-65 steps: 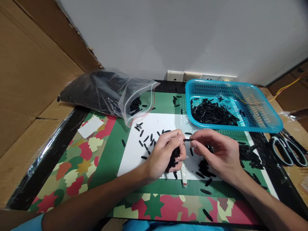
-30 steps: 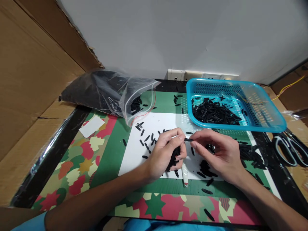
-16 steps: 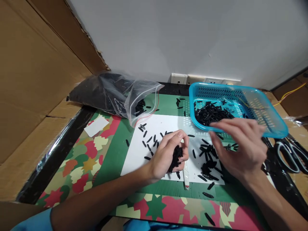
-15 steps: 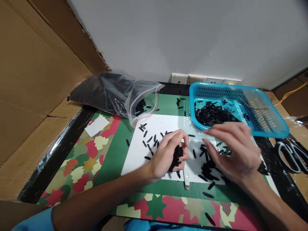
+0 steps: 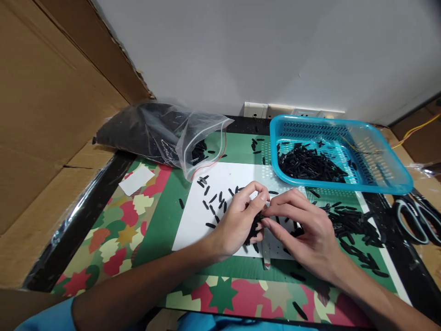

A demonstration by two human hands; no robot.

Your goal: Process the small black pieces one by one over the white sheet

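My left hand is curled around a bunch of small black pieces over the white sheet. The fingertips of my right hand touch that bunch at my left thumb and pinch at one piece. Several loose black pieces lie on the sheet left of my hands. A heap of black pieces lies on the mat to the right. The blue basket at the back right holds a pile of black pieces.
A clear zip bag of black pieces lies open at the back left. Scissors rest at the right edge. A white pen-like stick lies under my hands. Cardboard walls the left side. Wall sockets sit behind the basket.
My right hand swung out toward the blue basket with one black piece, then came back to the bunch in my left hand. The left hand stayed in place.
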